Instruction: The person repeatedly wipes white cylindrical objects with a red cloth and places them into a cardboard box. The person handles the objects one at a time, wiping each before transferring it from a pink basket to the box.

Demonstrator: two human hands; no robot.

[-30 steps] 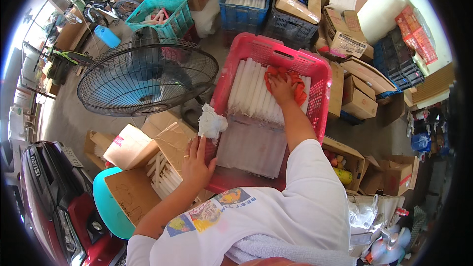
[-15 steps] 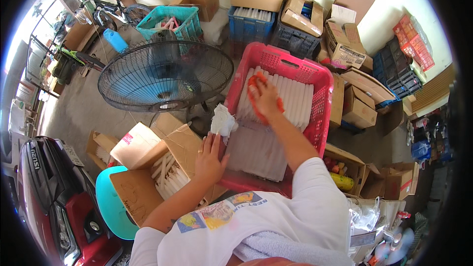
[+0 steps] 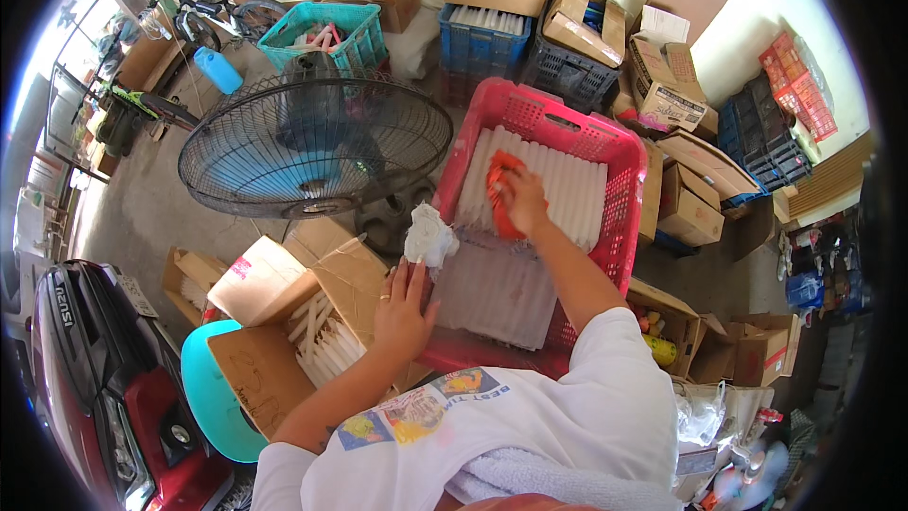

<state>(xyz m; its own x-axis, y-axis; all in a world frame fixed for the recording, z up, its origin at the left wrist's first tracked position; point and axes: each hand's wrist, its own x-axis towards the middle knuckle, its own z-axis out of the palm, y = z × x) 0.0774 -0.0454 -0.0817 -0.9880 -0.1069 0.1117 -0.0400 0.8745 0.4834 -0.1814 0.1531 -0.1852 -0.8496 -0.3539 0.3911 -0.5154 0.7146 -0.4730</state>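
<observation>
A red plastic crate (image 3: 630, 203) holds a row of long white candles (image 3: 577, 185), with a flat translucent layer (image 3: 487, 298) in its nearer part. My right hand (image 3: 520, 197) grips a crumpled orange cloth (image 3: 503, 170) on top of the candles, toward the row's left side. My left hand (image 3: 404, 312) lies on the crate's left edge, fingers spread and extended, the tips touching or just below a wad of white material (image 3: 427, 235).
A large fan (image 3: 265, 147) stands left of the crate. An open cardboard box (image 3: 244, 377) with candles and a turquoise basin (image 3: 203, 393) sit lower left, beside a red vehicle (image 3: 142, 402). Stacked crates and boxes (image 3: 582, 24) line the back and right; bicycles (image 3: 208, 14) stand back left.
My right hand and the orange cloth have moved left across the candles from the right side of the row. My left hand stays at the crate's edge; the view has shifted slightly.
</observation>
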